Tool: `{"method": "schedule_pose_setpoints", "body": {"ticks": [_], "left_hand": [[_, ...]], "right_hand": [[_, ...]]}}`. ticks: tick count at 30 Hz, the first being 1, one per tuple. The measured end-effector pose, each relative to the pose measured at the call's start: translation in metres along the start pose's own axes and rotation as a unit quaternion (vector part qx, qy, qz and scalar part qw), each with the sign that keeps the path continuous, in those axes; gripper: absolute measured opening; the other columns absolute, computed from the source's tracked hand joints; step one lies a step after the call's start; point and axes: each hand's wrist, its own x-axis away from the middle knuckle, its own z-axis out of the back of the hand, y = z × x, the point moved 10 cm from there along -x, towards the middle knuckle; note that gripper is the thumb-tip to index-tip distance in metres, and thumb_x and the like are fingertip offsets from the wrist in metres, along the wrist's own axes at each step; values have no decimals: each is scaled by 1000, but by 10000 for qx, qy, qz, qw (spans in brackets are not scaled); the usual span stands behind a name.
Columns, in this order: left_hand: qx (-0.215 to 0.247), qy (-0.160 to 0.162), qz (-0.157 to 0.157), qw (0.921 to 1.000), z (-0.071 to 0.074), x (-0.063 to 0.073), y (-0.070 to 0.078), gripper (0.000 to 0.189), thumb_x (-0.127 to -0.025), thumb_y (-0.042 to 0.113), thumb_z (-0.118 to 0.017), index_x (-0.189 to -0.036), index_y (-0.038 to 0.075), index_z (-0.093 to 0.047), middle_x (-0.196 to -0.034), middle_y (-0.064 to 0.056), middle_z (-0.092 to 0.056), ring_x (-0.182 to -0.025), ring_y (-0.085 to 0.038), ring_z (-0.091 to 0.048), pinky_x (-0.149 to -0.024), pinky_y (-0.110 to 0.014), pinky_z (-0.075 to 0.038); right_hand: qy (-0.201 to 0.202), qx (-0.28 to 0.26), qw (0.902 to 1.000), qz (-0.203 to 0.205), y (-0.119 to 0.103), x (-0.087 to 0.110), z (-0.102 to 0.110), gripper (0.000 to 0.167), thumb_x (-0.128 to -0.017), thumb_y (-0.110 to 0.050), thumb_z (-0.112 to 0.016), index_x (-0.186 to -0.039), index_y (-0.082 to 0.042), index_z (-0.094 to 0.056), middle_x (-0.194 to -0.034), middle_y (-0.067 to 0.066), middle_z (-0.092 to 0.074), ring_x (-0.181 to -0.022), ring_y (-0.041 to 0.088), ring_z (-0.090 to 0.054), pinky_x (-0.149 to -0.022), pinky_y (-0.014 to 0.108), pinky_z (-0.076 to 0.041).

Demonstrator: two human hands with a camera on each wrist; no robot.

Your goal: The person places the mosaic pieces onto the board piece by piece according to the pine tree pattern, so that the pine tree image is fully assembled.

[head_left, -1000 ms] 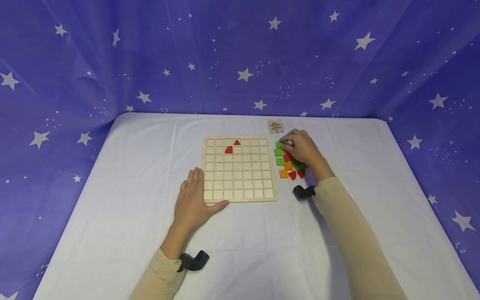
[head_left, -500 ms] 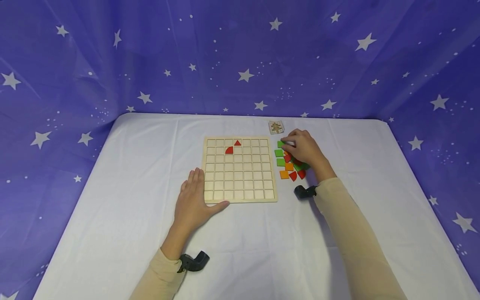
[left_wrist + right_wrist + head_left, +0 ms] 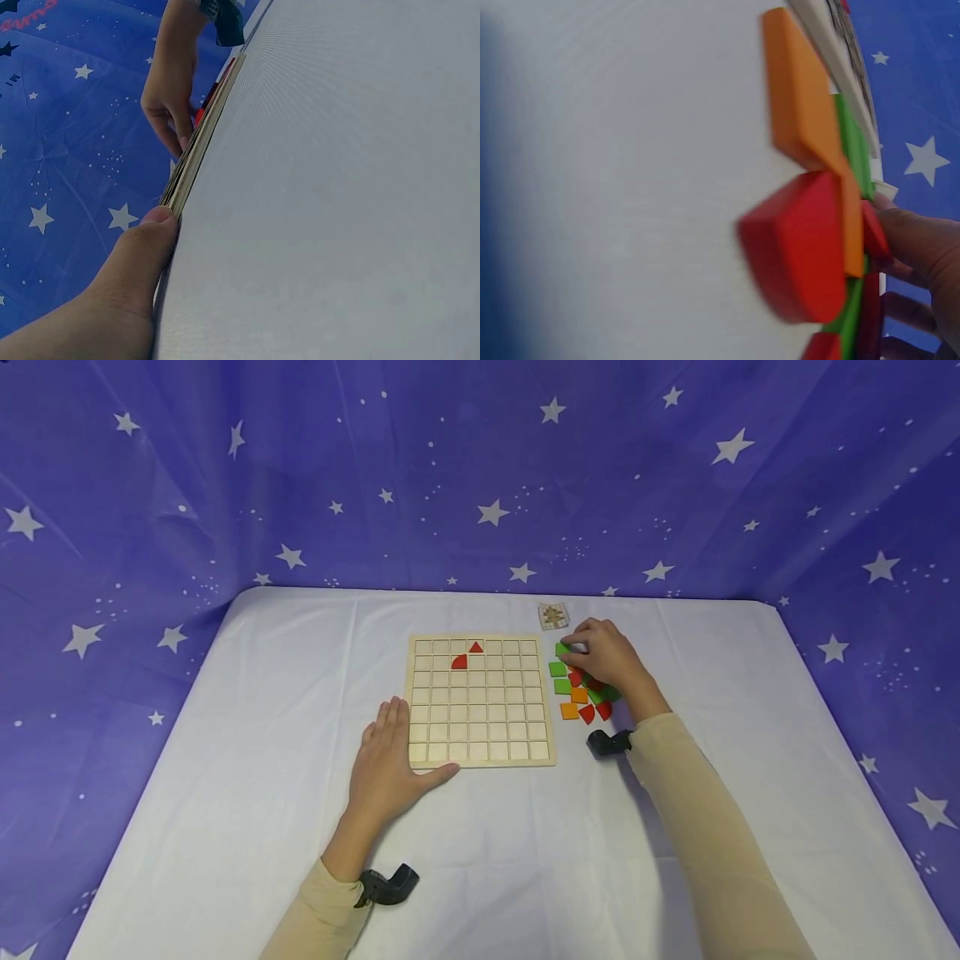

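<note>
A wooden grid board (image 3: 555, 752) lies on the table. In its upper rows sit a red triangle (image 3: 476, 647) and a red quarter-circle (image 3: 460, 662). My left hand (image 3: 384, 768) rests against the board's left edge, fingers straight, thumb along the front edge. My right hand (image 3: 606, 656) reaches over a pile of coloured pieces, its thumb and index finger apart around a green square (image 3: 562, 649). In the right wrist view the thumb tip is right at the pieces, near a red piece (image 3: 874, 229) and an orange square (image 3: 799, 90). The hand hides part of the pile.
A small card with a brown pattern (image 3: 553, 616) lies behind the pile. Orange squares (image 3: 570, 712) and red quarter-circles (image 3: 603, 711) are at the pile's near side. A purple star-printed cloth (image 3: 420, 543) hangs behind the white-covered table (image 3: 247, 710).
</note>
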Motion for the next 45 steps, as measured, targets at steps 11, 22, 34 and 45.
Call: {"method": "schedule_pose_setpoints", "body": {"ticks": [11,22,34,45], "left_hand": [[59,-13,20,10000,1,1,0,129,-71,83,-62,-159,3,-12,-167,-15,-11,-156,-31,-8,-125,-49,-16],[35,-50,43,10000,1,1,0,129,-72,83,-62,-159,2,-12,-167,-15,-10,-156,-31,-8,-125,-49,-16],[-7,-21,50,10000,2,0,1,128,-72,82,-62,-159,3,-12,-167,-15,-11,-156,-30,-8,-125,-48,-16],[14,-62,40,10000,2,0,1,128,-73,83,-61,-159,2,-11,-167,-15,-10,-156,-30,-8,-125,-48,-16]], "right_hand": [[203,462,9980,389,-13,2,1,39,-94,-37,-68,-120,-7,-70,-123,11,-61,-121,32,-51,-111,52,-40],[438,366,9942,912,-48,1,4,42,-96,-39,-65,-123,-8,-68,-131,11,-59,-131,31,-49,-114,49,-38],[511,418,9825,1741,-118,-2,-8,34,-95,-36,-67,-117,-11,-71,-113,3,-62,-108,22,-58,-100,41,-49],[114,638,9747,2137,-158,-2,-32,34,-95,-37,-67,-116,-10,-71,-109,2,-62,-98,21,-58,-84,37,-50]]}}
